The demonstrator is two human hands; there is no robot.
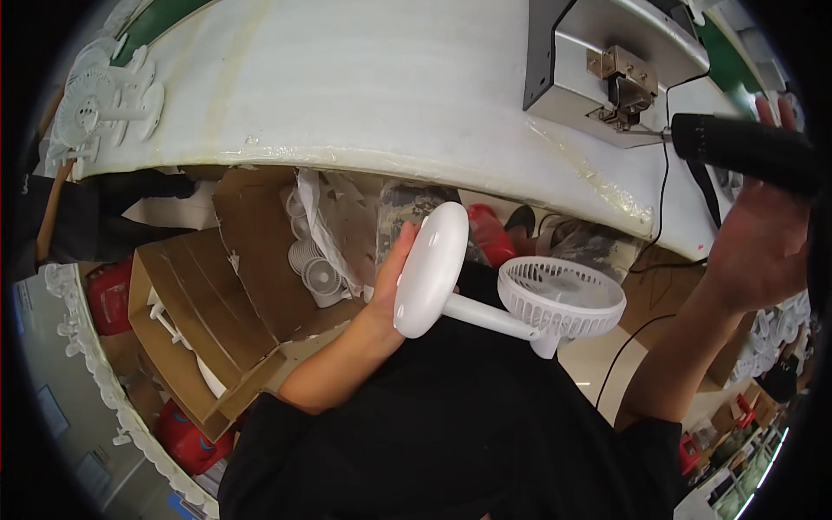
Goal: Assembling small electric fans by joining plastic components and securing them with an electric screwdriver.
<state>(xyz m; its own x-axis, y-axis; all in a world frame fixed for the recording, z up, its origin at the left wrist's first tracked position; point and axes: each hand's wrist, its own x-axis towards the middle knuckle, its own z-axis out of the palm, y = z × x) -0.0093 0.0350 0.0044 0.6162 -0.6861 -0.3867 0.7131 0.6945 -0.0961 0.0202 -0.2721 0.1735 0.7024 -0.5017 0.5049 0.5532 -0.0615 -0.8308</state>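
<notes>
My left hand [387, 286] grips a small white desk fan by its round base [432, 270]. The fan lies tilted on its side, its stem running right to the round caged head [563, 296], whose grille faces up. Most of my left fingers are hidden behind the base. At the right edge, my right hand [763, 238] holds a black electric screwdriver [737, 149] across the palm, some fingers showing above it. The screwdriver's thin bit points left, its tip at the mechanism [626, 87] on the front of a grey metal box [572, 65].
Several white fans [100, 108] stand at the far left of the white-covered table [364, 87]. Below its edge, an open cardboard box [195, 295] holds white parts, beside more round white parts [319, 276]. Black cables hang at right. Another person's arm [54, 208] shows at left.
</notes>
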